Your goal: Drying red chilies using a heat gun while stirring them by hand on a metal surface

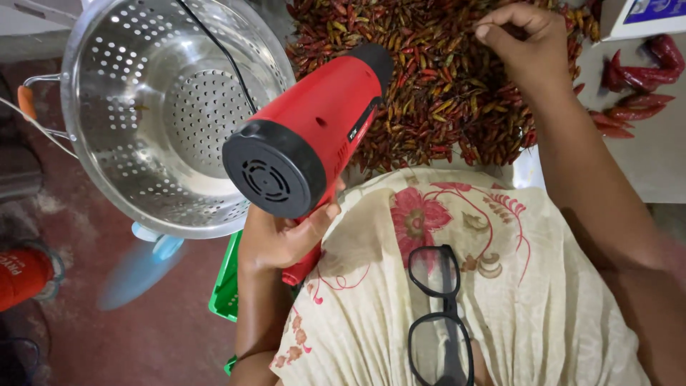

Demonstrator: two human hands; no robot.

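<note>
Standing empty at far left, a perforated steel colander (pixel 153 107) sits beside a red heat gun (pixel 314 132), gripped by its handle in the closed left hand (pixel 282 236). Its long axis runs diagonally, black nozzle aimed up-right at a heap of dried chillies (pixel 443 93) on the bench (pixel 657 164), where the right hand (pixel 525 46) pinches one between fingertips.

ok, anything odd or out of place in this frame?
Nothing spilled or broken. Two oddities: a pair of black glasses hangs off the person's floral top, and a few big red chillies lie apart from the main chilli pile. The left hand holds the red heat gun.
</note>
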